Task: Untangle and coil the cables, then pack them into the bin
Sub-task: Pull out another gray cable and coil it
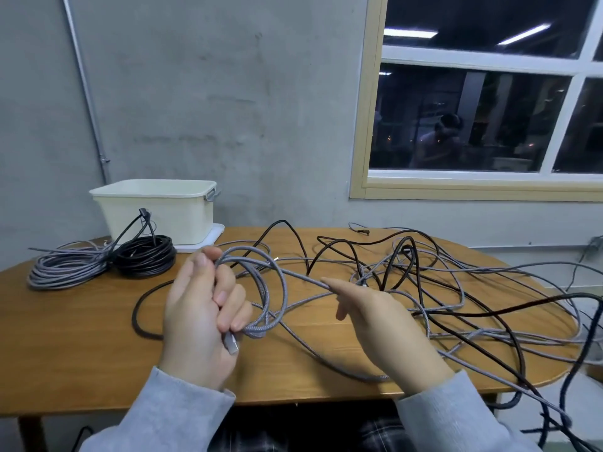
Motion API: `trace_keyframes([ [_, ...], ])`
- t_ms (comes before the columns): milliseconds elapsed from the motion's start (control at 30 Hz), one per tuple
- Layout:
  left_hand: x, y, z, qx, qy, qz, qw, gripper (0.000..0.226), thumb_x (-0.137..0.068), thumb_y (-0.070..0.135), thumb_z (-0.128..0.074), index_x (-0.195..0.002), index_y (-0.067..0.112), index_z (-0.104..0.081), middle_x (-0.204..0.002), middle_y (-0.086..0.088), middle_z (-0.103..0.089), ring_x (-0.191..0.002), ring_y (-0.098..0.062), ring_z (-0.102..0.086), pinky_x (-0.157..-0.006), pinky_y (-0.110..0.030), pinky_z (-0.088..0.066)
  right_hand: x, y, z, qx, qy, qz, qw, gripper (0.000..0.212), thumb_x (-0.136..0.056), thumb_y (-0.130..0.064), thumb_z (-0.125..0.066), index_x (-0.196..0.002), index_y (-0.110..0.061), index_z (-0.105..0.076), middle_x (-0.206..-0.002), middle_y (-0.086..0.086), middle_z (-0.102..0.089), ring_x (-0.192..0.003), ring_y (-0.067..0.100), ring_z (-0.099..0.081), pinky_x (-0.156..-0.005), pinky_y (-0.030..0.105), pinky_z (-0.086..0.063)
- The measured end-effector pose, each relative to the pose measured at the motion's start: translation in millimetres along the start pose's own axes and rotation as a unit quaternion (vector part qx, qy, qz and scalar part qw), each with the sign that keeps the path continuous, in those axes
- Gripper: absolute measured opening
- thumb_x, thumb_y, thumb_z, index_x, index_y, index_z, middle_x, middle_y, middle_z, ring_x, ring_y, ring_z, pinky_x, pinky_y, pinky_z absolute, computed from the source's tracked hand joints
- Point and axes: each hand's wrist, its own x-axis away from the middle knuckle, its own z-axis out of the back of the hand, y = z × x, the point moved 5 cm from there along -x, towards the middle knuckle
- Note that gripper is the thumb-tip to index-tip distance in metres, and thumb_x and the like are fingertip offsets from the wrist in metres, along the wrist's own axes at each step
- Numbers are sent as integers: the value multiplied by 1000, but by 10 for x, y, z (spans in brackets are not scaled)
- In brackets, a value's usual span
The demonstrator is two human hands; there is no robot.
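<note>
The left hand (pixel 199 308) grips a few loops of grey braided cable (pixel 261 288) in its curled fingers, the metal plug (pixel 231 343) sticking out below the palm, while the right hand (pixel 375 318) is relaxed and extended, the cable's run lying across its forefinger. A tangle of grey and black cables (pixel 424 288) sprawls over the wooden table (pixel 81 337); a grey coil (pixel 65 269) and a black coil (pixel 146 259) lie touching in front of the cream bin (pixel 156 203) at the far left

Left hand (pixel 199 308) curled in tight grip; right hand (pixel 375 316) open, fingers extended.
</note>
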Motion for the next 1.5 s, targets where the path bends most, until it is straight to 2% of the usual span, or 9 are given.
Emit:
trace_keyframes([
  [133,-36,45,79,-21,40,-30,999,30,-105,22,-30,-82,18,-49,-47,6,-29,-30,-4,-22,-31,-14,-24,42,175,105,-29,45,-69,996,16,-96,-38,-45,-110,-31,-46,-84,-14,-59,-83,9,-59,-74,29,-52],
  [300,11,-35,20,-49,35,-46,997,29,-105,20,-31,-82,16,-50,-46,4,-29,-31,-5,-22,-32,-15,-25,114,-12,315,60,102,-89,989,26,-91,-51,-49,-76,-30,-46,-64,-10,-55,-63,5,-54,-52,21,-46],
  [500,41,-43,-28,-58,11,-57,997,28,-103,21,-32,-82,17,-51,-46,4,-29,-31,-5,-23,-33,-18,-27,172,-345,281,124,27,-37,991,26,-96,-47,-43,-87,-25,-52,-75,-9,-55,-76,13,-56,-63,25,-46],
  [633,52,-110,-77,-84,-17,-70,994,18,-93,30,-41,-85,16,-49,-46,5,-29,-33,-6,-25,-36,-19,-33,158,-533,174,113,-31,36,992,26,-97,-15,-43,-119,-22,-53,-109,-1,-52,-106,20,-49,-87,30,-42],
  [733,50,-173,-104,-131,-25,-97,986,18,-85,33,-45,-88,15,-48,-45,6,-31,-40,-8,-34,-48,-23,-49,193,-657,100,152,-64,85,983,39,-92,-4,-42,-129,-16,-49,-106,2,-38,-107,23,-41,-81,33,-34],
  [867,69,-293,-103,-185,-45,-111,975,14,-92,35,-54,-90,22,-51,-43,4,-39,-49,-10,-47,-53,-25,-53,236,-796,145,125,67,169,975,45,-65,-10,-28,-77,-22,-70,-68,-5,-50,-58,11,-49,-52,19,-23],
  [1067,63,-288,-78,-292,-69,-139,944,9,-79,47,-56,-70,46,-56,-51,11,-46,-44,-7,-39,-40,-21,-33,298,-829,115,65,100,221,968,20,-74,-31,-51,-84,-24,-34,-52,-11,-47,-38,15,-45,-28,26,-28],
  [1267,97,-307,-103,-384,-103,-131,908,13,-94,36,-54,-82,34,-52,-50,6,-45,-37,-10,-38,-35,-21,-31,250,-698,240,-50,57,228,971,18,-75,-45,-55,-80,-29,-49,-65,-10,-57,-55,10,-50,-44,33,-46],
  [1500,-31,-239,71,-243,-65,18,968,19,-94,28,-44,-94,11,-50,-45,1,-36,-23,-10,-29,-29,-12,-25,187,-512,497,-7,188,220,957,31,-88,-32,-43,-94,-25,-73,-74,-8,-58,-72,10,-49,-53,19,-40],
])
